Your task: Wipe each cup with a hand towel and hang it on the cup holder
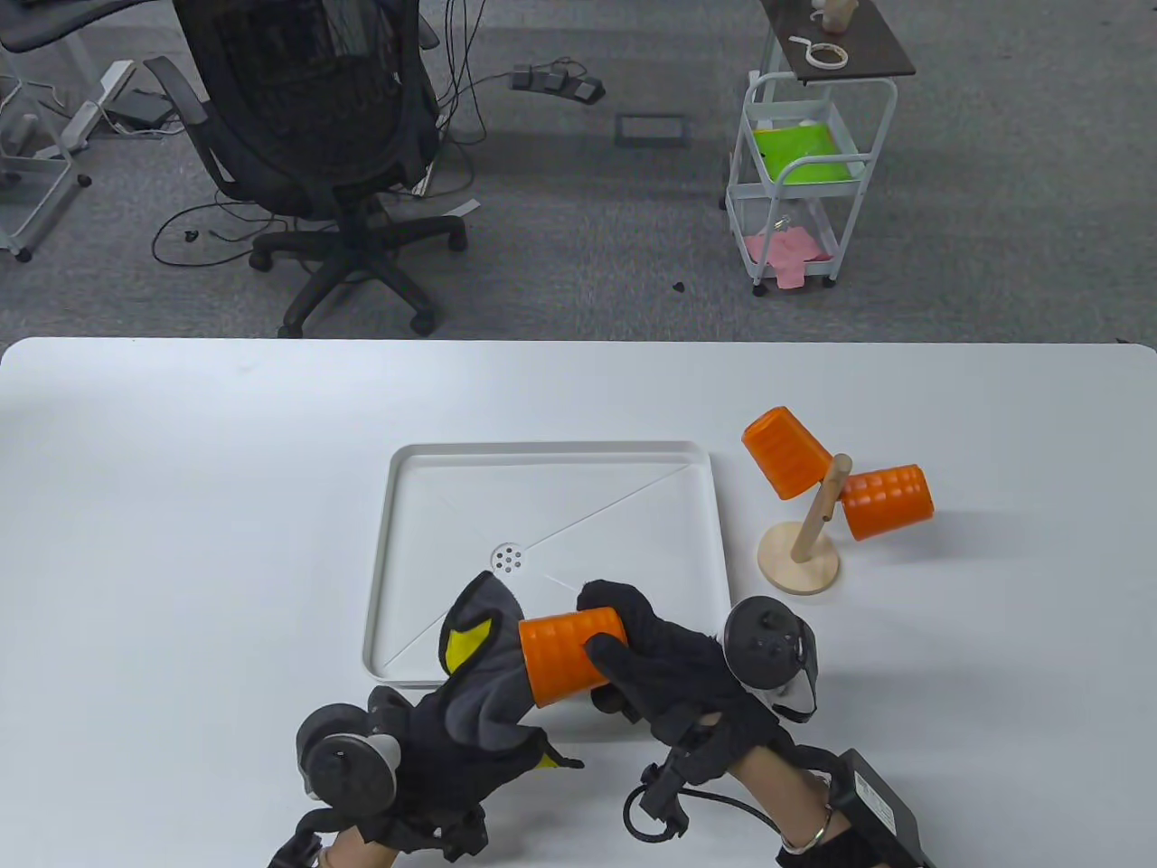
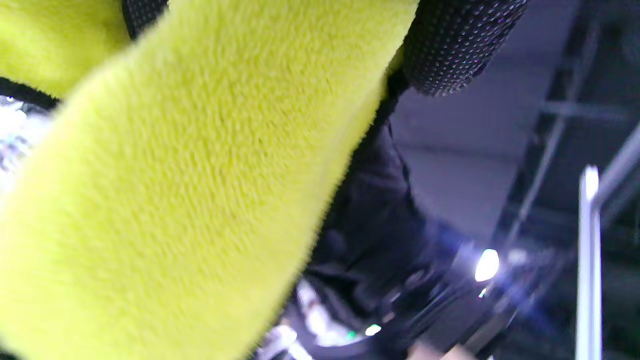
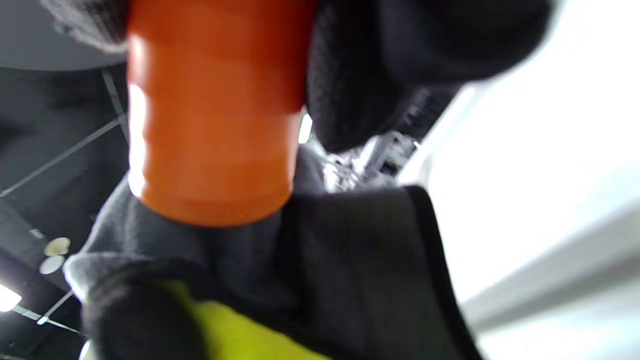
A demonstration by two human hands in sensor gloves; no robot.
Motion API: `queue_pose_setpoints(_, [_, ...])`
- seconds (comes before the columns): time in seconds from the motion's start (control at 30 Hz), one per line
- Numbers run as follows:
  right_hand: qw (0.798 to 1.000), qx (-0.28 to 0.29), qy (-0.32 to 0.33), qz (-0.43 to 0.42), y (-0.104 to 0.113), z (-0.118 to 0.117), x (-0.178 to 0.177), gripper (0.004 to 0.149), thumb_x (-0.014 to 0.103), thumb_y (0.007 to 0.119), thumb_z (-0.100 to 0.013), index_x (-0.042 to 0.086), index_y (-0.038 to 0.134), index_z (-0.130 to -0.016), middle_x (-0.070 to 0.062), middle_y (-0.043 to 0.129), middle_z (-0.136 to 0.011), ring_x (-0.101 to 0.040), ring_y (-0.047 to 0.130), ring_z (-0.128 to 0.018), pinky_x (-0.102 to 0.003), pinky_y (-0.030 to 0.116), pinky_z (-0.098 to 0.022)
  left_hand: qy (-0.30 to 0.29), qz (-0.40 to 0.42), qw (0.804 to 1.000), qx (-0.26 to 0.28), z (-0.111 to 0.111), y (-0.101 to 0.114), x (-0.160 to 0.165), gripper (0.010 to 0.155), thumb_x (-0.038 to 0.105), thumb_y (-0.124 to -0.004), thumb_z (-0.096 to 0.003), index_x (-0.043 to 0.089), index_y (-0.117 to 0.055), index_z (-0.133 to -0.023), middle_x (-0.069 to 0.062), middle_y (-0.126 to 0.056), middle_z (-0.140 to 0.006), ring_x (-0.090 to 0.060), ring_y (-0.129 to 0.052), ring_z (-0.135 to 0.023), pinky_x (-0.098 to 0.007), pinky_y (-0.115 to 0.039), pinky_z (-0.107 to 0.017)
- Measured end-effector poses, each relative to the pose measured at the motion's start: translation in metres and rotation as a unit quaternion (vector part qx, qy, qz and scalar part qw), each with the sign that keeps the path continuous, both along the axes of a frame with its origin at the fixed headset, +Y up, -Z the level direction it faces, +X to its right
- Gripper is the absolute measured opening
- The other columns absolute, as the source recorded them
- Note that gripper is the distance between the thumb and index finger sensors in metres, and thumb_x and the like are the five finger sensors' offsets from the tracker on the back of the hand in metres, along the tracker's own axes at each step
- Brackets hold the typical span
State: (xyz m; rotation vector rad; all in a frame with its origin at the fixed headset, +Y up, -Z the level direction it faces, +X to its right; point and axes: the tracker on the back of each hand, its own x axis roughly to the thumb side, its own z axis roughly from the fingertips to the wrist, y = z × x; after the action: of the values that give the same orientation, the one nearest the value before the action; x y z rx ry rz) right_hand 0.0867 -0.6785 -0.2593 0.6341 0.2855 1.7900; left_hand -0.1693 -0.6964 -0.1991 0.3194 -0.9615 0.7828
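Both hands meet over the near edge of the shallow white square plastic tray (image 1: 542, 457). Between them lies the ribbed orange plastic cup (image 1: 571, 653), on its side, its long axis running left to right and tipped slightly. The right hand (image 1: 664, 665) grips it around the body, fingers curled over the top and thumb underneath, as the right wrist view confirms. The cup's other end is buried in the grey hand towel with a yellow-green underside (image 1: 484, 665), which the left hand (image 1: 425, 750) holds bunched around and against that end; which end of the cup faces the towel cannot be told.

Beyond the right hand, farther from the person and a little to its outer side, stands the pale wooden cup holder with a round base and slanted pegs (image 1: 804, 542), just beside the tray's right edge. Two more ribbed orange cups (image 1: 785, 463) already hang on it, one on either side of the post.

Judging from this, the wiping is under way. The right hand is nearer the holder and already grips the cup, so it seems suited to carry the cup across.
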Motion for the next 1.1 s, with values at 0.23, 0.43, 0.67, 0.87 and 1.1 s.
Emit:
queue_pose_setpoints(0.23, [0.996,-0.023,0.054,0.065,-0.012,0.006,-0.017,0.084,0.073,0.05,-0.054,0.005,0.057,-0.104,-0.019,0.09,-0.063,-0.02,0.097,-0.025,-0.028,0.086,-0.011,-0.004,-0.075,0.997,0.021,0.004,-0.003,0.013,0.067,0.059,-0.068,-0.0592,0.027,-0.046,-0.114,0.009,-0.062,-0.123,-0.007,-0.056,-0.111,-0.052,-0.059,-0.077])
queue_pose_setpoints(0.43, [0.986,0.108,0.029,0.121,-0.002,0.02,-0.027,0.082,0.075,0.047,-0.053,0.013,0.052,-0.107,-0.014,0.087,-0.072,-0.02,0.097,-0.035,-0.027,0.087,-0.02,-0.103,0.057,0.982,-0.147,-0.005,-0.016,0.013,0.065,0.056,-0.069,-0.06,0.027,-0.048,-0.114,0.008,-0.061,-0.124,-0.006,-0.052,-0.112,-0.054,-0.059,-0.076])
queue_pose_setpoints(0.67, [0.969,0.204,0.076,0.116,0.004,0.025,-0.029,0.077,0.069,0.059,-0.052,0.031,0.032,-0.114,-0.015,0.064,-0.103,-0.033,0.086,-0.071,-0.04,0.081,-0.05,-0.178,0.176,0.931,-0.265,-0.015,-0.02,0.005,0.063,0.058,-0.067,-0.0613,0.024,-0.054,-0.113,0.006,-0.069,-0.12,-0.009,-0.06,-0.109,-0.053,-0.063,-0.073])
queue_pose_setpoints(0.87, [0.915,0.357,0.075,0.171,0.015,0.035,-0.028,0.071,0.056,0.074,-0.051,0.05,0.032,-0.108,-0.006,0.045,-0.119,-0.035,0.075,-0.092,-0.045,0.074,-0.066,-0.258,0.272,0.844,-0.384,-0.023,-0.031,0.004,0.068,0.061,-0.064,-0.0626,0.016,-0.055,-0.113,-0.001,-0.074,-0.116,-0.016,-0.066,-0.104,-0.051,-0.07,-0.067])
queue_pose_setpoints(1.1, [0.85,0.474,0.06,0.221,0.03,0.049,-0.026,0.073,0.036,0.087,-0.048,0.057,0.039,-0.099,-0.002,0.036,-0.121,-0.037,0.067,-0.102,-0.047,0.074,-0.071,-0.258,0.291,0.832,-0.396,-0.028,-0.029,-0.005,0.069,0.062,-0.059,-0.065,0.013,-0.055,-0.112,-0.006,-0.076,-0.113,-0.021,-0.069,-0.102,-0.05,-0.072,-0.065])
